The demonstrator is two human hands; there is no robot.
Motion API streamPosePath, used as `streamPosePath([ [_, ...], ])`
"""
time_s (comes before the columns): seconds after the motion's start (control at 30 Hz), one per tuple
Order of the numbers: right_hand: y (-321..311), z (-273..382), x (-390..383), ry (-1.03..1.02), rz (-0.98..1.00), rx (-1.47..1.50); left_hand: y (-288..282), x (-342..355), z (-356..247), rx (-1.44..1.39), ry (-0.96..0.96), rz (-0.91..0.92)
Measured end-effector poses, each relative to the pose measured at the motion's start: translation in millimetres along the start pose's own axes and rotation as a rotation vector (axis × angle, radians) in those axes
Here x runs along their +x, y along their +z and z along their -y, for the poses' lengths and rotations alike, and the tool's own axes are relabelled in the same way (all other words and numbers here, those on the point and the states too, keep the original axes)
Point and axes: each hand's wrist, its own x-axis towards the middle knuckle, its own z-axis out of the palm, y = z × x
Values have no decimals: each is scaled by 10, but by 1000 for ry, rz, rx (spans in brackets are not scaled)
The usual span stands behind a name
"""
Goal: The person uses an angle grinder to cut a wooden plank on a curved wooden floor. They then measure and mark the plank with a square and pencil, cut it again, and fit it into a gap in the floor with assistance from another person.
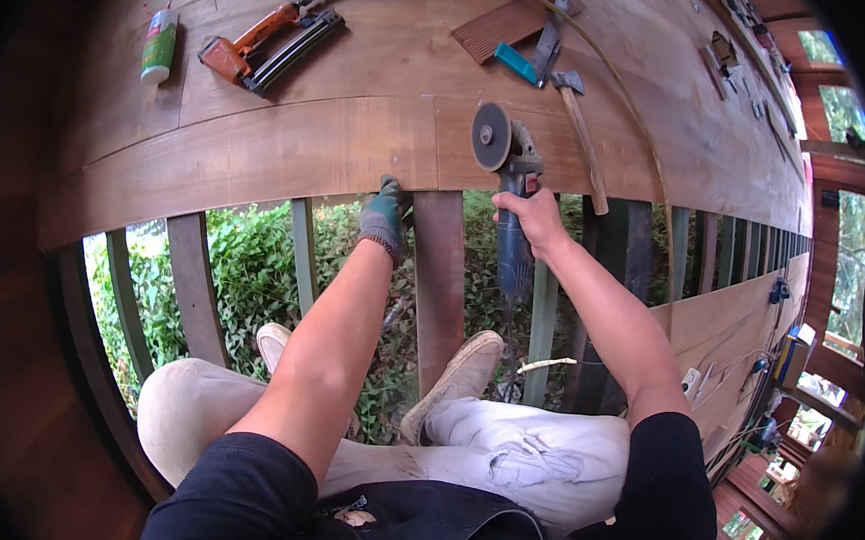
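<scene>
My right hand (532,215), bare, grips the body of an angle grinder (512,240). Its round grey disc (491,136) faces up over the near part of the planks. A grey-green work glove covers my left hand (384,216), which is at the near edge of a wooden floorboard (290,152). One gloved fingertip rests on top of that edge; the other fingers are mostly hidden and seem to curl under it. Right of the grinder lies a hatchet (582,140) with a wooden handle.
An orange nail gun (257,47) with a hose (607,67) lies far left, beside a green-and-white glue bottle (158,47). A try square (540,52) lies by a grooved board offcut (504,32). Open gaps between joists (438,270) show green plants below.
</scene>
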Motion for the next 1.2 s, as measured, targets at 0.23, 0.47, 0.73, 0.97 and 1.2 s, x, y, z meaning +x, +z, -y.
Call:
streamPosePath([
  [0.23, 249, -136, 228, 7, -23, 6, 8, 138, 62, 71, -4, -76],
  [0.47, 389, -187, 335, -26, -14, 32, -55, 121, -30, 198, -73, -28],
  [0.73, 316, -390, 569, -107, -45, 65, -139, 410, 89, 266, -120, -44],
  [0.97, 127, -390, 590, -66, -39, 140, -40, 608, 356, 450, 231, -209],
  [1.2, 151, -426, 482, -218, -72, 139, -184, 597, 218, 262, 143, 14],
])
